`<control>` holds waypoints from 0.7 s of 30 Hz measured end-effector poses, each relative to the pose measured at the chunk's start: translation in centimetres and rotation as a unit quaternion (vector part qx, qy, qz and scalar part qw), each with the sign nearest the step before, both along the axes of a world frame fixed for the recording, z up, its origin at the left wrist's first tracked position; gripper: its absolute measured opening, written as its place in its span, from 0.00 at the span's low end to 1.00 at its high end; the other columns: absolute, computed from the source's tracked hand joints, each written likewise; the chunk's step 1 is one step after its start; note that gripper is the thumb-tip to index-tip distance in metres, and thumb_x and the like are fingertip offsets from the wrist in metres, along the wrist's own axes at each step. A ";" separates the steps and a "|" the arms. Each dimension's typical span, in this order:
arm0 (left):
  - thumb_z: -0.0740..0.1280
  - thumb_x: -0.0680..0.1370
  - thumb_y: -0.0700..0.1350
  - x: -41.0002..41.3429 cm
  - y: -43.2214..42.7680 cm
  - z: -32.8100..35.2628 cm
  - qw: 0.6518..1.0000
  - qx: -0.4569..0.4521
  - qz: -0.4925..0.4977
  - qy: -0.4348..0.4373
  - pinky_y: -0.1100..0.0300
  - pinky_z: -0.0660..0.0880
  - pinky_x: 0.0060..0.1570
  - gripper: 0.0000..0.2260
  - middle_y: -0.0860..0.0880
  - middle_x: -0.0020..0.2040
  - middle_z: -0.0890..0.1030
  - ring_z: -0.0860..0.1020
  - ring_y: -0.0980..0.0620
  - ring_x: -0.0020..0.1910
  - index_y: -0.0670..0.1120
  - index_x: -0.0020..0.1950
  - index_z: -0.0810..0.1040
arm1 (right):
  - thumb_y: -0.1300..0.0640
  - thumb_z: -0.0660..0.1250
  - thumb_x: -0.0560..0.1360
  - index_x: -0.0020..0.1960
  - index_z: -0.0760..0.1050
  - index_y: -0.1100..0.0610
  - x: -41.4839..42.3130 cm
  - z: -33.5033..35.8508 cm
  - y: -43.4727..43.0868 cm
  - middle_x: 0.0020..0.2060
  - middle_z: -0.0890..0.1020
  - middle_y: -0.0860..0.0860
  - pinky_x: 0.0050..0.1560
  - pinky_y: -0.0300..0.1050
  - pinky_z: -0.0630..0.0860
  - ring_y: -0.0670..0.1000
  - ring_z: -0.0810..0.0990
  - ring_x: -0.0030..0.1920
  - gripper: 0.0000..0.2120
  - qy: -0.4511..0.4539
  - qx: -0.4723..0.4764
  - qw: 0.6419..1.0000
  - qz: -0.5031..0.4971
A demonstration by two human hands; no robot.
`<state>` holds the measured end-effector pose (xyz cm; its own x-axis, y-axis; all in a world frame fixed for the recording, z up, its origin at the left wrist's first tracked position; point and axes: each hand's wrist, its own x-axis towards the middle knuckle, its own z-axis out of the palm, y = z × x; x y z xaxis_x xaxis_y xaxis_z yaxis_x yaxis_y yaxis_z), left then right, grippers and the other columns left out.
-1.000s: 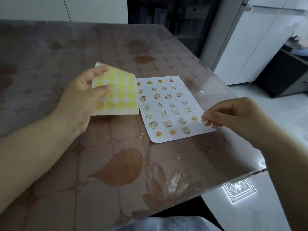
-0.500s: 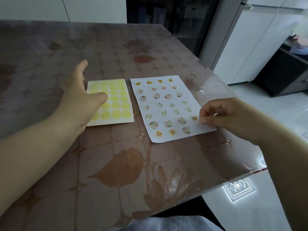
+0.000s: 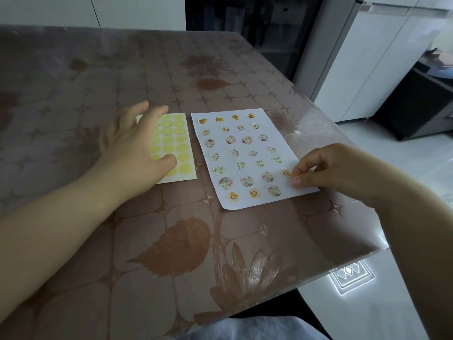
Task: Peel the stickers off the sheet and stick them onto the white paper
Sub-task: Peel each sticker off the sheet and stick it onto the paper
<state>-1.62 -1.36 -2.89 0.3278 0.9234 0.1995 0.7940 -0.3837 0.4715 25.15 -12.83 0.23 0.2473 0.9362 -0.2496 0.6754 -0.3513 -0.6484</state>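
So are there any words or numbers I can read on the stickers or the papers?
No readable text anywhere.
Round picture stickers on the white paper sheet: tiny drawings, too small and blurred for any letters.
Pale yellow sheet of round dots: blank.
Glowing diamond pattern on the floor: a shape, no letters.

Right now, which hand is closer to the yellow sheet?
Left. The left hand rests on the yellow sheet, covering its left part. The right hand is farther off, touching the white paper near its right corner.
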 end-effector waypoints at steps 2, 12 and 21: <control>0.66 0.73 0.52 0.1 0.0 0.0 1.000 0.000 -0.022 0.008 0.48 0.47 0.72 0.32 0.53 0.78 0.56 0.50 0.49 0.77 0.55 0.75 0.59 | 0.54 0.77 0.64 0.34 0.82 0.48 0.1 -0.1 0.1 0.32 0.80 0.42 0.30 0.25 0.66 0.38 0.75 0.31 0.04 0.005 0.009 1.000 -0.001; 0.65 0.78 0.49 0.0 0.0 -0.4 0.992 -0.002 -0.123 0.020 0.57 0.59 0.68 0.18 0.53 0.71 0.70 0.67 0.52 0.70 0.49 0.68 0.72 | 0.53 0.79 0.60 0.46 0.76 0.49 0.4 -0.1 0.7 0.40 0.77 0.45 0.38 0.39 0.67 0.43 0.72 0.32 0.17 -0.041 0.002 0.999 0.023; 0.58 0.68 0.56 -0.1 -0.2 -0.1 0.992 0.015 -0.116 0.056 0.56 0.61 0.64 0.26 0.51 0.63 0.77 0.72 0.49 0.62 0.50 0.63 0.77 | 0.52 0.77 0.63 0.38 0.76 0.54 0.8 -0.2 1.1 0.35 0.75 0.46 0.37 0.37 0.65 0.38 0.70 0.27 0.11 -0.041 -0.009 0.998 0.048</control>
